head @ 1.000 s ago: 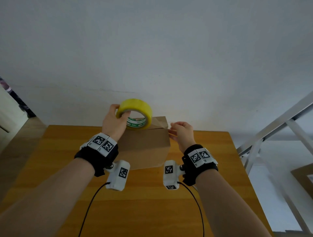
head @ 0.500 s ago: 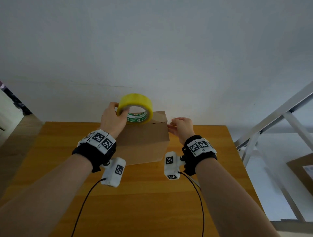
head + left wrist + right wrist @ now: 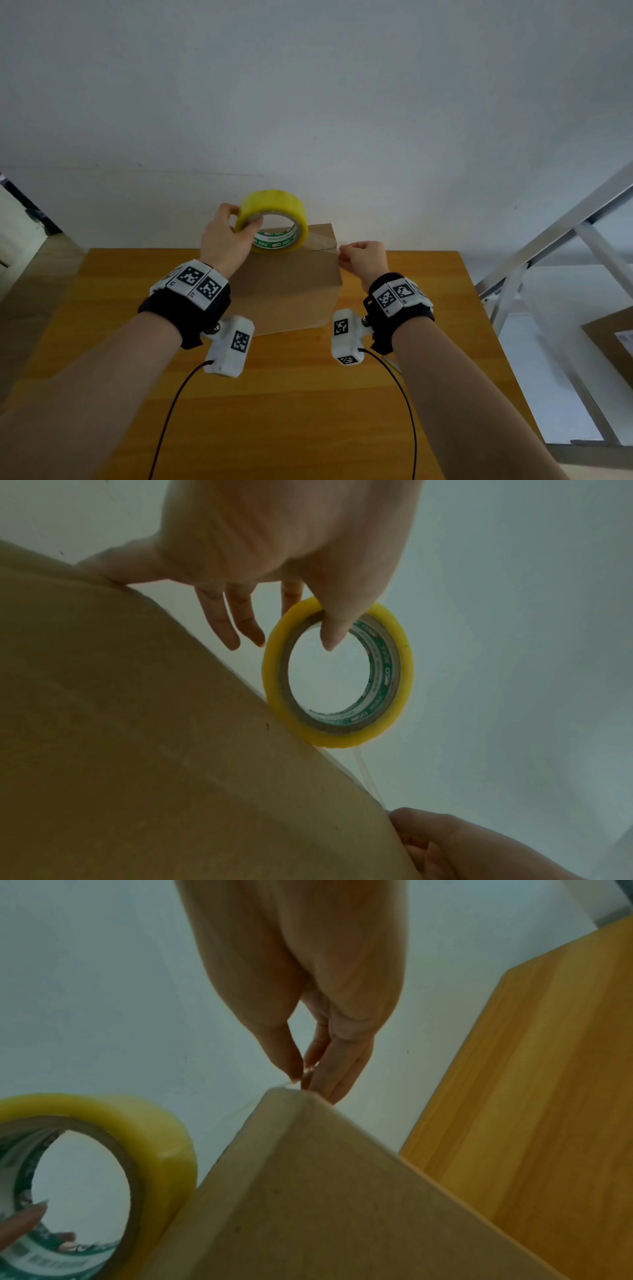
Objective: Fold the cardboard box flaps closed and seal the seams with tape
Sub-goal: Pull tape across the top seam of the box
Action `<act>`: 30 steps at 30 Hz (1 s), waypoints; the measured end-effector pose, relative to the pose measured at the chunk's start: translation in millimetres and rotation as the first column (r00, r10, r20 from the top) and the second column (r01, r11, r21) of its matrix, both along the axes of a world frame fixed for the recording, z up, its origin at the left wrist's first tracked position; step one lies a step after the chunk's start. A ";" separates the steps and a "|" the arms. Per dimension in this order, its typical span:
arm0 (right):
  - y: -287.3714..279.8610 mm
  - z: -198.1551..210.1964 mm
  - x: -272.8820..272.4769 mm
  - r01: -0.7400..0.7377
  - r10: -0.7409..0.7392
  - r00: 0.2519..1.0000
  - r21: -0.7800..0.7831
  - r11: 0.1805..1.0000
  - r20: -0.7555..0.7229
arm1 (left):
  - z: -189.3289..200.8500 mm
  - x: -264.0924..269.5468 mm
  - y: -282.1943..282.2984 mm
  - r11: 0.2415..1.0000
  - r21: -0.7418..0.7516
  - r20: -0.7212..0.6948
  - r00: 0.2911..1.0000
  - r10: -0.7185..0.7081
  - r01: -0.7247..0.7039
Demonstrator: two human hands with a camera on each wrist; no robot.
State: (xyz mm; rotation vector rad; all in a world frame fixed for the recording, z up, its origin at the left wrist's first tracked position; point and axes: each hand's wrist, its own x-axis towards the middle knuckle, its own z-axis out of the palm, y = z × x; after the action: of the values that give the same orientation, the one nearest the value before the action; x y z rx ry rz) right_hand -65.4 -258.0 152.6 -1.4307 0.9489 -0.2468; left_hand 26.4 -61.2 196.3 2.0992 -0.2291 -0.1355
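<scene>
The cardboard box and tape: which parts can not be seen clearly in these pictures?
- Top seam of the cardboard box: head view, too oblique, hidden behind the tape roll.
- Free tape end: right wrist view, tiny and blurred between the right hand fingertips.
- Roll label: small, blurred.
- Box's far side: hidden.

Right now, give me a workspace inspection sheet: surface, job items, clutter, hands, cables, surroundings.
Surface: wooden table, set against a white wall.
Job's things: cardboard box on the table, top flaps folded shut; yellow tape roll standing on edge on the box top; clear tape strip running from the roll to the box's right edge.
Clutter: nothing seen on the table.
Hands: left hand grips the roll, thumb through its core; right hand pinches the tape's free end at the box's top right corner.
Cables: black cables trail from both wrist cameras over the table.
Surroundings: metal frame on the right; another cardboard box on the floor there.
</scene>
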 end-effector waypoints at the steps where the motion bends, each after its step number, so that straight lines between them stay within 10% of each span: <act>1: 0.2 -1.0 0.4 -0.007 0.007 1.000 -0.011 1.000 -0.015 | -0.5 0.2 0.6 1.000 0.007 -0.004 1.000 0.002 -0.001; 19: 30.9 8.0 -2.1 -0.059 0.044 0.997 -0.277 0.959 -0.057 | -4.2 3.3 21.0 0.977 0.203 -0.101 0.991 0.093 -0.071; 30: 52.2 17.3 -13.9 -0.198 0.197 0.976 0.003 0.980 0.098 | -1.6 -4.3 24.1 0.961 0.259 -0.140 0.981 0.136 -0.096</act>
State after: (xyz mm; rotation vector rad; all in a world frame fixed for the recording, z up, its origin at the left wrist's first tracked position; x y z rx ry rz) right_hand -79.4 -205.8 169.9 -1.4763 0.7223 -0.1602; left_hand 22.0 -37.1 194.7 2.3340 0.0076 -0.2696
